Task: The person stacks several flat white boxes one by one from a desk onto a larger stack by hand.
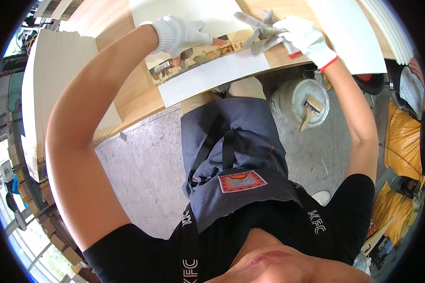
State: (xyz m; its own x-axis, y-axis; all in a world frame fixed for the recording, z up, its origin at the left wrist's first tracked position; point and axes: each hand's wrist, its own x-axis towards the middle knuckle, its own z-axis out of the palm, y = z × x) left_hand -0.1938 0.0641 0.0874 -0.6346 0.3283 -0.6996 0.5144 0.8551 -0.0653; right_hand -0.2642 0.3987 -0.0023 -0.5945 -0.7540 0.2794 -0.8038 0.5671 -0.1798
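A long printed paper strip [198, 57] in beige, brown and black, with a barcode at its left end, lies over a white board [212, 75] at the table's front edge. My left hand [179, 35], in a white knit glove with bare thumb and fingertip showing, rests on the strip with fingers apart. At the strip's right end, my right hand [304, 37] wears a white glove with a red cuff. Bunched under it is a loose greyish glove [264, 34], whose own red cuff pokes out. Some right fingers are hidden or hard to separate from that glove.
Tall stacks of white boards [56, 80] stand at the table's left, with more boards [387, 28] at the right. Below the table edge, a bucket [300, 101] on the floor carries a wide brush [311, 111]. Yellow bags [403, 141] lie at the far right.
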